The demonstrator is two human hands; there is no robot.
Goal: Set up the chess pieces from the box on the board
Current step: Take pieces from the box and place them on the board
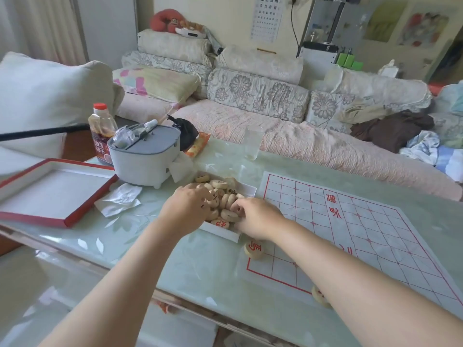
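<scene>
Resting nearest, one wooden piece (320,296) lies on the paper board's (375,234) near edge, with a second piece (253,249) at its left border. Beyond, the left hand (186,209) and right hand (256,217) dig curled fingers into the box (220,233) of pieces beside the board; any grip is hidden.

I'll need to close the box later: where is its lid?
In the head view, the red-edged lid lies on the left of the table, beside the white bin and crumpled tissue.
</scene>
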